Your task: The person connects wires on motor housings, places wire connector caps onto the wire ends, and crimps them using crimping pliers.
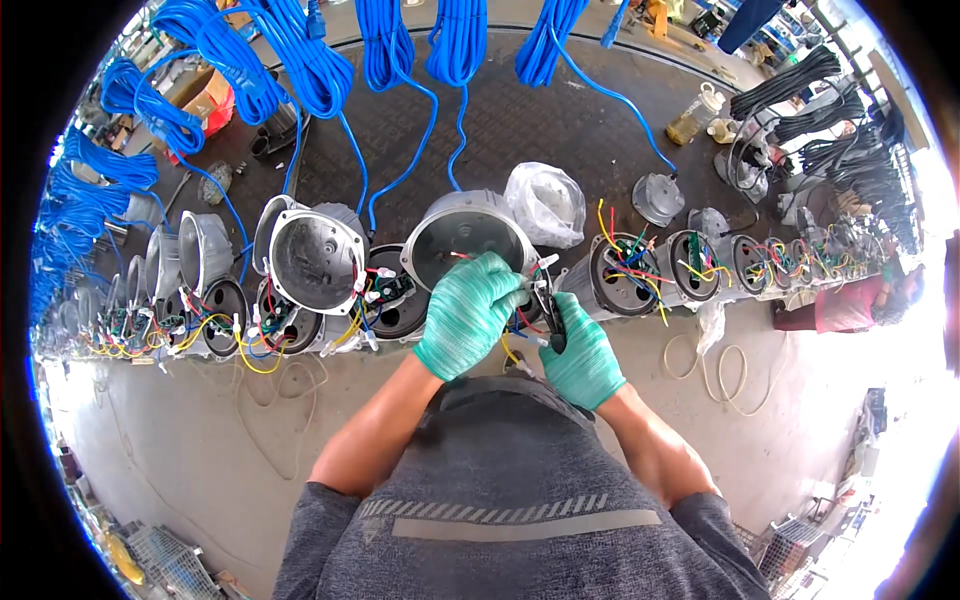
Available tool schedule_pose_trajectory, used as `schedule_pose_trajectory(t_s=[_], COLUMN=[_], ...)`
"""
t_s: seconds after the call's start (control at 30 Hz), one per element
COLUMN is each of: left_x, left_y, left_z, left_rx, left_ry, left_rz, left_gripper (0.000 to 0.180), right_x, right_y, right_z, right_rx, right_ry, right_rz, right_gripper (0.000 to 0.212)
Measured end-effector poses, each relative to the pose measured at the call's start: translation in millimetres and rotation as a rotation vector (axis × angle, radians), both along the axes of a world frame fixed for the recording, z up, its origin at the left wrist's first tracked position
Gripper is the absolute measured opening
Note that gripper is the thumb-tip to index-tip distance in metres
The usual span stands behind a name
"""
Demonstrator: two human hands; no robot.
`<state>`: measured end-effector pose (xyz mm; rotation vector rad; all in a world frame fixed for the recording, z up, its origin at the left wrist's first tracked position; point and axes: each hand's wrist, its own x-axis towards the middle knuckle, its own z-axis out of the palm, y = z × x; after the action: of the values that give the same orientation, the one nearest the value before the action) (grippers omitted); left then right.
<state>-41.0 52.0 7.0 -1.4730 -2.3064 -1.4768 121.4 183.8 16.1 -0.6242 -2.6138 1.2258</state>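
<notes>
My left hand [470, 312], in a green glove, is closed with its fingertips pinched beside the plier jaws. A thin red wire [461, 256] shows at its upper edge. My right hand [582, 352], also gloved in green, grips black-handled pliers [546, 306], their jaws pointing up and away. A white wire connector [545, 263] stands just past the jaws. Right behind both hands is a round grey metal housing [470, 240], its open mouth toward me. What exactly the jaws hold is too small to tell.
A row of similar housings [318, 262] and motor ends with coloured wires [625, 275] lines the near bench edge. Coiled blue cables [457, 45] hang along the far side. A clear plastic bag [546, 205], a grey cover [658, 200] and a bottle [695, 115] stand on the dark bench.
</notes>
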Motion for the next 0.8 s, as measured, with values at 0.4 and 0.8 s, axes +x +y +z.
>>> schedule_pose_trajectory(t_s=[0.4,0.8], left_x=[-1,11], left_y=[1,-3], left_z=[3,11], left_rx=[-0.007,-0.048], left_ry=[0.023,0.011], left_rz=[-0.042,0.036], left_gripper=[0.015,0.019], right_x=[10,-58], right_y=[19,170], right_z=[31,132], right_rx=[-0.214,0.512], right_ry=[-0.119,-0.161], right_rz=[0.137,0.079], right_gripper=[0.061,0.069])
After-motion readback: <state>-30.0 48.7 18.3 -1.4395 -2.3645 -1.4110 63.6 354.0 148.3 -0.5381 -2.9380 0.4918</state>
